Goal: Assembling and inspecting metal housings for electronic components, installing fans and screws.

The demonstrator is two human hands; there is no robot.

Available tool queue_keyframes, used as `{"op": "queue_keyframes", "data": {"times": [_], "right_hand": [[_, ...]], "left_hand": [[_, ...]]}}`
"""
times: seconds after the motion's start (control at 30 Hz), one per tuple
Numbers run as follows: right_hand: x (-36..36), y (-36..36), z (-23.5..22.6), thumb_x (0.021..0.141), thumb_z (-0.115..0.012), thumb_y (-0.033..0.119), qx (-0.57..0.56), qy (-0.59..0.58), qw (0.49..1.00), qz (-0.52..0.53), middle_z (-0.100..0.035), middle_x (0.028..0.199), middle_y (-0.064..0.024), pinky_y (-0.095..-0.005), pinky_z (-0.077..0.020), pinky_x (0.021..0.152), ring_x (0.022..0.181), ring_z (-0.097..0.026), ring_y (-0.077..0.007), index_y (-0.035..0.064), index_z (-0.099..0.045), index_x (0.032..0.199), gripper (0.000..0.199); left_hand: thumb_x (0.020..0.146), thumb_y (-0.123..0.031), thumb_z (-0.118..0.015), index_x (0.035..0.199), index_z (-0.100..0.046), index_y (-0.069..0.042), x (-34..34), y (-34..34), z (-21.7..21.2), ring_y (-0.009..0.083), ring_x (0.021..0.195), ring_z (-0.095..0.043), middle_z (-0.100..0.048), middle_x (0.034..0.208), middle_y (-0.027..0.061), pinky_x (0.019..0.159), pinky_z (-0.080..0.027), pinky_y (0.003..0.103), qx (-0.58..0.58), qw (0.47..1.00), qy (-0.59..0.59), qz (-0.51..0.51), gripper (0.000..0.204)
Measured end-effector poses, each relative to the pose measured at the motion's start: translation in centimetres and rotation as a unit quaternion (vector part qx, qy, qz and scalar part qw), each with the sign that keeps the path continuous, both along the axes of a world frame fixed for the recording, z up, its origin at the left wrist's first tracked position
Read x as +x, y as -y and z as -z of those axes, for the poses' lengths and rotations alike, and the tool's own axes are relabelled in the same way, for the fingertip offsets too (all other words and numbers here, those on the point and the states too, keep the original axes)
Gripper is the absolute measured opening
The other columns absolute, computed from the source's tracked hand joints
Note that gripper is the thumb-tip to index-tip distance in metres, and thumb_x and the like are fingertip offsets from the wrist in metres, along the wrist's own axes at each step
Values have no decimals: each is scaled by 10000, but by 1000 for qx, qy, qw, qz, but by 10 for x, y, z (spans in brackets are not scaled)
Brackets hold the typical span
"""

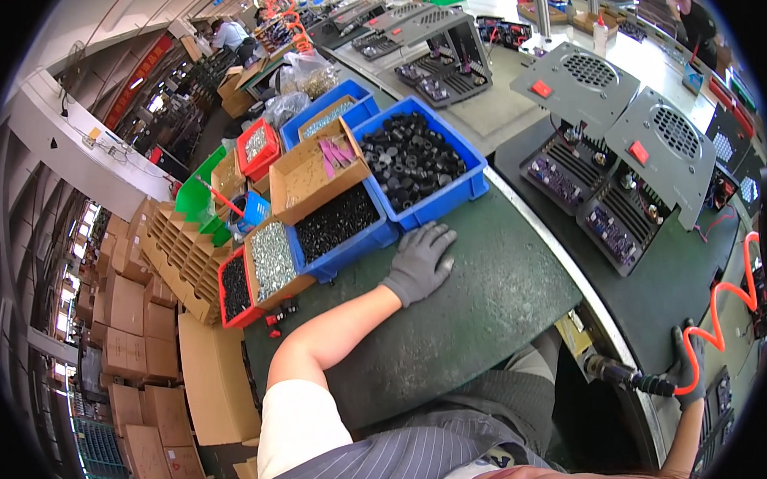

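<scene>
My left hand (421, 261), in a grey glove, lies flat on the green tabletop (486, 278) with its fingers spread. Its fingertips are close to the front of a blue bin (450, 205) full of black round caps. At the far right, my right hand (690, 366), also gloved, stretches its fingers forward at the bench edge. An orange coiled hose (718, 329) passes in front of it. This hose joins the tail of a dark pneumatic screwdriver (629, 376), which lies beside the hand. I see no grip on the screwdriver, though the hose partly covers the palm.
Grey metal housings (667, 141) with fan grilles and circuit boards stand on the line to the right. Left of the caps are a blue bin of black screws (336, 224), a cardboard tray with purple pieces (318, 176) and a red bin (236, 291). Cardboard boxes (124, 312) are stacked at left.
</scene>
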State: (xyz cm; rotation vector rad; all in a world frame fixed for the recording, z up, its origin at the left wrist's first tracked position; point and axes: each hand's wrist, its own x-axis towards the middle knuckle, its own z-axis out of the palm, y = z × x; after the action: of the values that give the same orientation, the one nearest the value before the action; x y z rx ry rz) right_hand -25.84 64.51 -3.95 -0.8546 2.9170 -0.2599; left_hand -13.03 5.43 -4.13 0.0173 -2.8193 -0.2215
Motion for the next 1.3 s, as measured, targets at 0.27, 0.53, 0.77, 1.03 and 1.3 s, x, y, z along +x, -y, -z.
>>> {"op": "queue_keyframes", "data": {"times": [0.27,0.53,0.77,1.03,1.3], "right_hand": [[4,17,20,609,-685,381,3,-63,998,-22,-407,1389,-213,-542,-220,1070,1292,-330,-450,92,-531,1270,738],[8,60,13,610,-729,164,-85,-28,996,7,-377,1422,-177,-513,-223,1088,1329,-278,-421,97,-546,1249,668],[-3,91,6,580,-715,72,-146,-1,989,5,-374,1426,-150,-485,-226,1102,1330,-268,-408,109,-540,1268,711],[-15,103,16,729,-637,148,-175,-30,981,-80,-291,1467,-177,-448,-265,1083,1338,-284,-380,125,-441,1360,661],[-20,39,6,811,-638,136,-295,109,942,117,-643,941,-122,-324,-493,763,821,-620,-212,58,-582,1144,346]], "left_hand": [[809,-252,-551,1228,-498,-91,-3,-2,-3,313,1245,-403,-479,1267,133,1039,-283,457,12,1000,16,-1,452],[800,-270,-575,1218,-507,-99,-2,-3,0,293,1246,-402,-474,1275,122,1048,-273,431,4,999,26,-25,456],[818,-264,-549,1233,-488,-94,1,-4,-3,303,1254,-391,-468,1269,134,1050,-271,451,13,998,44,-30,453],[739,-185,-577,1078,-588,-68,-5,2,8,318,1073,-532,-586,1110,159,934,-401,428,28,997,-62,39,359],[871,-242,-506,1221,-530,-86,-2,-4,13,308,1208,-451,-518,1255,135,1016,-330,421,-29,999,-19,35,384]]}}
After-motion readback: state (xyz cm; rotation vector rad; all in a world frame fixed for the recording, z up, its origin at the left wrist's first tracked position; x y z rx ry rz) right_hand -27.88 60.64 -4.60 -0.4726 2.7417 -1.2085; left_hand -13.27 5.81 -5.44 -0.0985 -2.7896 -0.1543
